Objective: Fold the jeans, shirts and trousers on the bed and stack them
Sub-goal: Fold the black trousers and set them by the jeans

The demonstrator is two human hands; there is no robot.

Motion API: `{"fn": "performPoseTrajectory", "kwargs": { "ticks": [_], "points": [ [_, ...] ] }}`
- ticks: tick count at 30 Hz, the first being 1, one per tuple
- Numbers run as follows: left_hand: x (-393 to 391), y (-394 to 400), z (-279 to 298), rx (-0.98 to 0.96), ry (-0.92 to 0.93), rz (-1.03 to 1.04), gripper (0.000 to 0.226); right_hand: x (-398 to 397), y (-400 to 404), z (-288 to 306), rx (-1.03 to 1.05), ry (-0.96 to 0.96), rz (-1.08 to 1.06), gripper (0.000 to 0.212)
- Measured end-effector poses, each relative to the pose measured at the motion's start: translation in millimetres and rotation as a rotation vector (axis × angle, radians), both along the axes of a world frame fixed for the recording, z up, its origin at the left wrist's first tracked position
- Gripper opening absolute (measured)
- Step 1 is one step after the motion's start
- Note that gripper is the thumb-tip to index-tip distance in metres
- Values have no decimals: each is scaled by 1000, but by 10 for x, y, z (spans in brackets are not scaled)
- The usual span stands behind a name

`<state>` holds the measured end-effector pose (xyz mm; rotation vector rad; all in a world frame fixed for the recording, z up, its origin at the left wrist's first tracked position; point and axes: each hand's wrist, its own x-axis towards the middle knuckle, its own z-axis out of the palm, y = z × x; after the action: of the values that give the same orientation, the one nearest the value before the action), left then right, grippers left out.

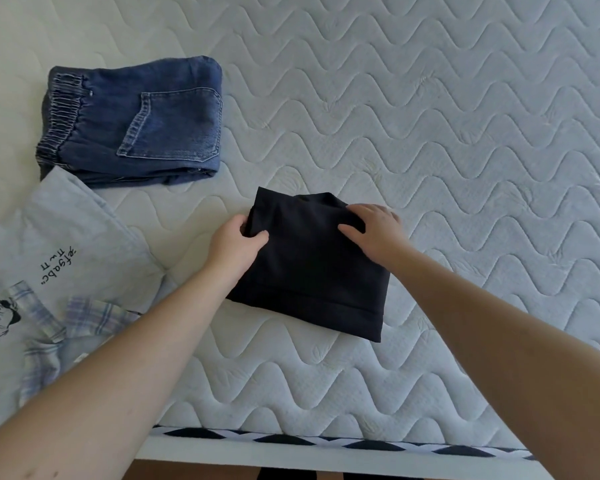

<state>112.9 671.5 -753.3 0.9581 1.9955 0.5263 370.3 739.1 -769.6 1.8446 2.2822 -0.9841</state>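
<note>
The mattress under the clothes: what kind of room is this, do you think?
Most likely a bedroom at home. A bare quilted mattress serves as the work surface, with folded jeans, black trousers under both hands, and a grey printed shirt lying on it.

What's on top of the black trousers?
Both hands: the left hand grips the black trousers at their left edge, the right hand rests on top. Nothing else. The cloth beneath the hands is hidden.

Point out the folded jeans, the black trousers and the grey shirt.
folded jeans (132,123), head view, on the back pocket.
black trousers (309,271), head view, middle of the folded cloth.
grey shirt (66,230), head view, plain cloth above the lettering.
</note>
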Motion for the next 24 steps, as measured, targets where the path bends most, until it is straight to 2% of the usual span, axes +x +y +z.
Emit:
{"fn": "performPoseTrajectory", "kwargs": {
  "ticks": [2,5,9,13,14,16,18,21,24],
  "points": [
    [-8,29,-31,-7,41,-21,11,30,-43,-14,51,46,11,37],
    [-3,111,-91,2,77,-50,44,55,-63,-31,66,64,41,31],
    [42,203,-108,-49,-143,55,62,52,-11,-53,17,-27,59,37],
    [49,307,-150,-116,-202,148,85,134,-22,-50,-30,112,-306,43],
    [47,334,-166,-147,-217,157,82,180,-38,-51,-32,110,-423,51],
    [24,384,-194,-211,-299,165,53,280,-80,-33,-103,112,-642,68],
    [-2,418,-169,-306,-416,166,30,385,-121,-13,-263,234,-802,78],
    [-14,419,-127,-316,-528,158,23,509,-172,-7,-517,411,-810,67],
    [4,357,-54,-207,-579,121,31,538,-214,-9,-547,534,-778,49]
  ]
}}
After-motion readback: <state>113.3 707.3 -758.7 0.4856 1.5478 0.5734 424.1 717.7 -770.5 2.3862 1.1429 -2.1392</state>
